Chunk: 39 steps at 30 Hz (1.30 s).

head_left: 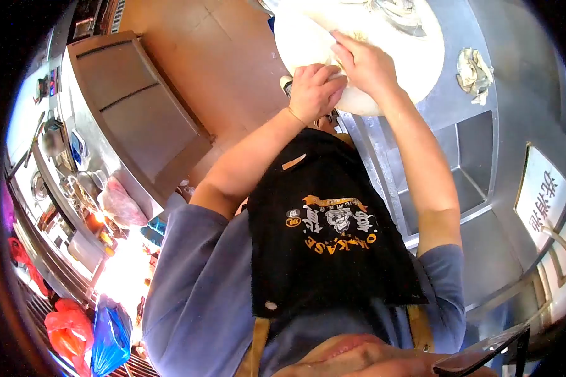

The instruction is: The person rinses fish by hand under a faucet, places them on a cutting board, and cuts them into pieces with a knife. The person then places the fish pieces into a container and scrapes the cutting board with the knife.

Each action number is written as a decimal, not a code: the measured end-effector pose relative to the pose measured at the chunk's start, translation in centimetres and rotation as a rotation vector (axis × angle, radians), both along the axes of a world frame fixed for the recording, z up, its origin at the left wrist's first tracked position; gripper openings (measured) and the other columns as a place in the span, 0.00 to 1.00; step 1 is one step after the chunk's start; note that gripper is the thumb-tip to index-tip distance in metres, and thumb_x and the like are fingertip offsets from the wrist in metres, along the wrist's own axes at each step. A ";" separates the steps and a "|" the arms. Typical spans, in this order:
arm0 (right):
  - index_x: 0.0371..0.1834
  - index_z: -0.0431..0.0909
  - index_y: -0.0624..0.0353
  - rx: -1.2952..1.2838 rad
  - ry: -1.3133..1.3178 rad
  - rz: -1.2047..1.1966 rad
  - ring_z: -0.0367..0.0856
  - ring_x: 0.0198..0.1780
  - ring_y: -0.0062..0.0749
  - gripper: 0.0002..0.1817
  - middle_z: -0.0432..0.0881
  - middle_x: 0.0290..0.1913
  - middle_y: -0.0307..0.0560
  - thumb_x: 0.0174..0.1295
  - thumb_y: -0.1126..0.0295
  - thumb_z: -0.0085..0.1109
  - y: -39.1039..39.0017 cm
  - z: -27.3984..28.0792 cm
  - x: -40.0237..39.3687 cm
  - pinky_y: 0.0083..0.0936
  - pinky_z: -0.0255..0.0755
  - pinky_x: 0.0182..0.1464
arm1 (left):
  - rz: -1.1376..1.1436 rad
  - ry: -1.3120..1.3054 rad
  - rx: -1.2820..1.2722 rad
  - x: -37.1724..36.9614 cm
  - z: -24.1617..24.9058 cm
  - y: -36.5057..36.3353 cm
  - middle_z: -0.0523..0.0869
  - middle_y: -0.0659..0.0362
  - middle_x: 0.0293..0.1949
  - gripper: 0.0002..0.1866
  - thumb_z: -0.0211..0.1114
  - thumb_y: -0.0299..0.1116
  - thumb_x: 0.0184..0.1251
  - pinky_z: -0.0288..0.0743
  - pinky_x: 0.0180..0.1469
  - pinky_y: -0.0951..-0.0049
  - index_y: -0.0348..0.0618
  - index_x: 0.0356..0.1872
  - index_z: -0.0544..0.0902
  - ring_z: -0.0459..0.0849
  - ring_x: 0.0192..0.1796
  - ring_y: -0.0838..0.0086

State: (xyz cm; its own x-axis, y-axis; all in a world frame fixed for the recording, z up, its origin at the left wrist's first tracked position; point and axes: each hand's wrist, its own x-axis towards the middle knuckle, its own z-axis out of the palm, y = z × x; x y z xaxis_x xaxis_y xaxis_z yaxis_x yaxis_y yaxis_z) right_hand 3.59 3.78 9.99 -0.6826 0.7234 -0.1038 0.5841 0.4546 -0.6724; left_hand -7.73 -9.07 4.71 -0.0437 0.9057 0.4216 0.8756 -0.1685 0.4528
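Both hands are over a round white board (421,69), which is overexposed in the head view. My left hand (317,93) is closed, its curled fingers at the board's near left edge. Beside it, my right hand (366,63) is closed too, thumb and forefinger pointing up and to the left. A pale, thin-edged shape by the right fingers blends into the bright board, and I cannot make out what it is. Some small pale yellowish bits (359,36) lie just beyond the right fingertips. Whatever the fingers hold is hidden or washed out.
A crumpled pale cloth (475,75) lies on the steel counter right of the board. Nearer me is a steel sink (471,147). Clear crinkled plastic (401,14) sits at the board's far edge. Left stand a steel cabinet (126,94) and a cluttered worktop with bags (121,204).
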 end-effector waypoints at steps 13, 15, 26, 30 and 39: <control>0.62 0.78 0.44 -0.036 -0.242 0.023 0.83 0.33 0.49 0.19 0.83 0.33 0.50 0.69 0.58 0.56 -9.1 6.5 15.8 0.39 0.76 0.32 | 0.031 0.023 0.004 0.2 -0.7 -0.3 0.82 0.66 0.43 0.10 0.71 0.34 0.49 0.66 0.50 0.63 0.52 0.35 0.85 0.78 0.50 0.68; 0.62 0.78 0.44 -0.046 -0.276 0.034 0.83 0.31 0.49 0.19 0.82 0.32 0.50 0.69 0.57 0.57 -9.1 6.5 15.5 0.39 0.75 0.31 | 0.025 0.028 -0.041 0.2 -0.4 -0.5 0.83 0.67 0.43 0.09 0.70 0.34 0.48 0.66 0.49 0.63 0.53 0.34 0.85 0.78 0.50 0.69; 0.58 0.81 0.41 -0.015 0.021 0.107 0.85 0.39 0.51 0.17 0.86 0.38 0.53 0.70 0.54 0.52 -1.7 -0.6 0.5 0.42 0.79 0.40 | 0.017 -0.003 -0.012 0.1 0.0 -0.5 0.82 0.68 0.44 0.09 0.70 0.33 0.48 0.66 0.48 0.63 0.56 0.34 0.85 0.79 0.48 0.70; 0.56 0.82 0.43 0.122 0.122 0.066 0.85 0.40 0.50 0.16 0.86 0.39 0.52 0.70 0.56 0.53 0.9 -0.6 -0.6 0.38 0.79 0.41 | -0.017 -0.030 -0.010 -0.1 -0.1 -0.5 0.81 0.66 0.45 0.10 0.70 0.33 0.49 0.68 0.48 0.63 0.58 0.35 0.86 0.79 0.46 0.68; 0.57 0.81 0.52 -0.386 0.034 -0.105 0.87 0.45 0.47 0.17 0.86 0.45 0.57 0.70 0.60 0.56 -4.4 2.9 11.5 0.32 0.78 0.47 | 0.001 -0.061 -0.031 -0.2 -0.7 -1.0 0.82 0.59 0.46 0.10 0.72 0.34 0.56 0.70 0.51 0.63 0.49 0.39 0.85 0.80 0.49 0.62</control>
